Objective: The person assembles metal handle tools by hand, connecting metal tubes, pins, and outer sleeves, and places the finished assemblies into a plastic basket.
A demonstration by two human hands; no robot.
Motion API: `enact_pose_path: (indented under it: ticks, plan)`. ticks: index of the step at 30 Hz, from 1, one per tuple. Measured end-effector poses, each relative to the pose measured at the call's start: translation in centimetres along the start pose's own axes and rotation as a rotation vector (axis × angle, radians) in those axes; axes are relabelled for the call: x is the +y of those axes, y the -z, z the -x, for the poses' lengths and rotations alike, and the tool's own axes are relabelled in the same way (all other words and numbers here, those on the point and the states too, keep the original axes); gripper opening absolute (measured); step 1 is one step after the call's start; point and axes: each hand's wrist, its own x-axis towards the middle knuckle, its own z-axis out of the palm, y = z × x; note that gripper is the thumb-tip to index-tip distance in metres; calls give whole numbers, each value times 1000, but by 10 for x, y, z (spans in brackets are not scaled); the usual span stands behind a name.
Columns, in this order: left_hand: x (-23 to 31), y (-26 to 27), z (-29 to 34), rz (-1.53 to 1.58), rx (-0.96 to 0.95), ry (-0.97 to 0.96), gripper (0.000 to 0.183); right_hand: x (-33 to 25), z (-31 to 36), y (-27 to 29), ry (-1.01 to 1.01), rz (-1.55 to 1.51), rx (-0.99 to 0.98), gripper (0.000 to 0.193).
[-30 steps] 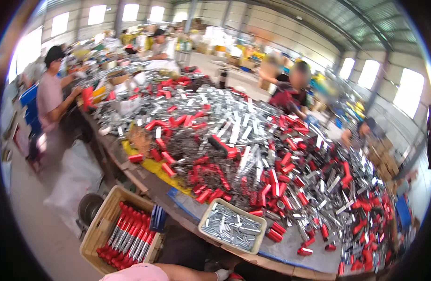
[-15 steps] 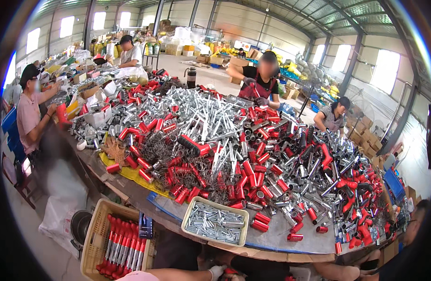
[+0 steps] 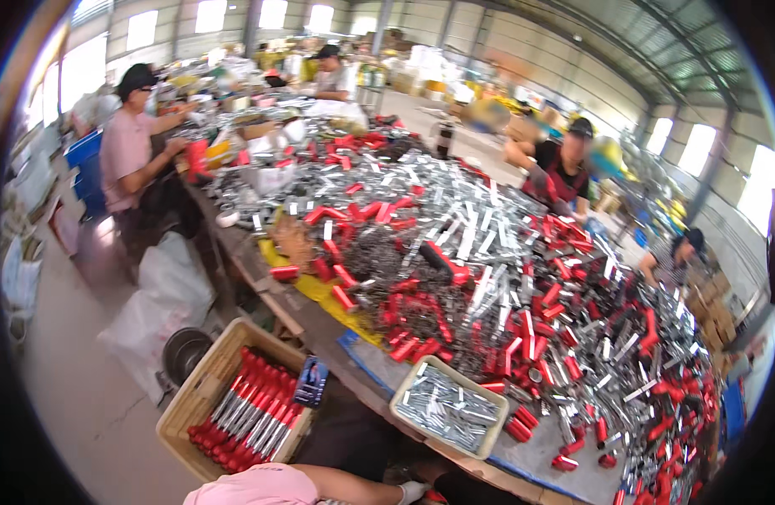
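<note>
My left hand [image 3: 413,491], in a white glove at the end of a bare forearm and pink sleeve [image 3: 265,486], is low at the bottom edge. Its fingers look curled, and the frame edge cuts them off. A bit of red [image 3: 435,497] shows beside them; what it belongs to is hidden. My right hand is out of view. Nearest on the table is a cream tray [image 3: 398,410] of short silver pins [image 3: 451,410]. Left of my arm, a beige plastic crate [image 3: 175,423] holds red-and-silver tools [image 3: 253,408] in a row and a dark card [image 3: 311,381].
A large heap of red sleeves, silver tubes and wire springs [image 3: 379,261] covers the table [image 3: 564,475]. Co-workers sit at left [image 3: 127,160], far left [image 3: 330,80], across [image 3: 564,172] and far right [image 3: 669,257]. A white sack [image 3: 164,290] and dark pot [image 3: 185,349] stand on the floor.
The view has swung left and tilted, so the table, crate and tray sit farther right. My left hand stays low at the bottom edge, beside the bit of red.
</note>
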Motion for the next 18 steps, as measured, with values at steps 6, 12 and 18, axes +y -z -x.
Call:
enact_pose_path:
  ticks: [6, 12, 18]
  plan:
    - [6, -3, 15, 8, 30, 25, 27, -16, 22, -15, -21, -13, -55, 21]
    - [5, 3, 14, 6, -6, 26, 36, -4, -2, -4, 77, 156, -56, 29]
    - [-14, 7, -28, -257, 48, -191, 33, 0, -13, 20, 62, 122, -55, 17]
